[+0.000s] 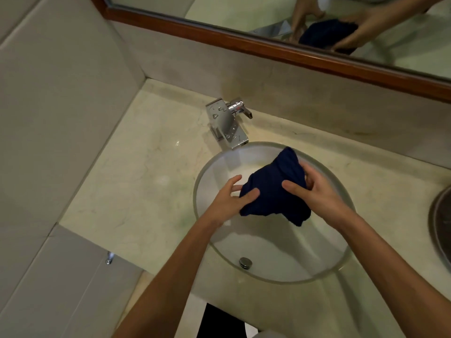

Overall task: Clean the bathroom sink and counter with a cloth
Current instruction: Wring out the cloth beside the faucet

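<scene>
We hold dark blue cloth (pixel 273 189) over glass sink (pixel 202 181): left hand (pixel 229 201) pinching nine o'clock edge, right hand (pixel 314 189) gripping three o'clock. Soft, limp, light; bunch it for firmer hold.

Two bare forearms enter from six o'clock, with no sleeves, watch or rings showing on them. The left hand (pixel 225 200) and right hand (pixel 317 191) are ungloved. Between the arms at six o'clock shows a strip of black clothing (pixel 219 320).
</scene>
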Demonstrator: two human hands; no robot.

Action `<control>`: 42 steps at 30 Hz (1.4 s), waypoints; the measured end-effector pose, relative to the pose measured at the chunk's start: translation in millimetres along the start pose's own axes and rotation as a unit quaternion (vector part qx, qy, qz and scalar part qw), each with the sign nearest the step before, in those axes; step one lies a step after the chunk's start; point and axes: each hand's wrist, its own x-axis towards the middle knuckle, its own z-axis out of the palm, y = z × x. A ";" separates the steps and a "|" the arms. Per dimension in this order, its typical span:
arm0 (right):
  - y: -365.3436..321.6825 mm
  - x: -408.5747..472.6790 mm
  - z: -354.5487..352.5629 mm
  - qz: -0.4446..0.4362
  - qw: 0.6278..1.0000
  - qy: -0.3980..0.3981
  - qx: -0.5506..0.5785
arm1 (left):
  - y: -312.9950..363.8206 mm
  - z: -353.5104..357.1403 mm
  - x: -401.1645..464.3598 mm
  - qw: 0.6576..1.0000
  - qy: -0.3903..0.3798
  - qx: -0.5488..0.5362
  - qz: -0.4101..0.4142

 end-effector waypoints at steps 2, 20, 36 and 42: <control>-12.7 -3.7 -1.8 -0.019 0.999 -0.036 0.029 | 1.4 -3.8 0.2 0.998 -0.055 -0.018 0.000; 14.3 33.9 48.1 0.077 0.962 -0.087 -0.246 | -7.5 -44.4 -28.7 0.952 0.074 0.270 0.121; 0.8 172.3 209.6 0.008 0.946 0.322 0.043 | 92.7 -211.6 83.7 0.960 0.237 0.107 0.101; 21.3 220.2 228.3 0.016 0.909 0.413 -0.056 | 93.5 -189.0 147.1 0.889 0.331 0.281 0.146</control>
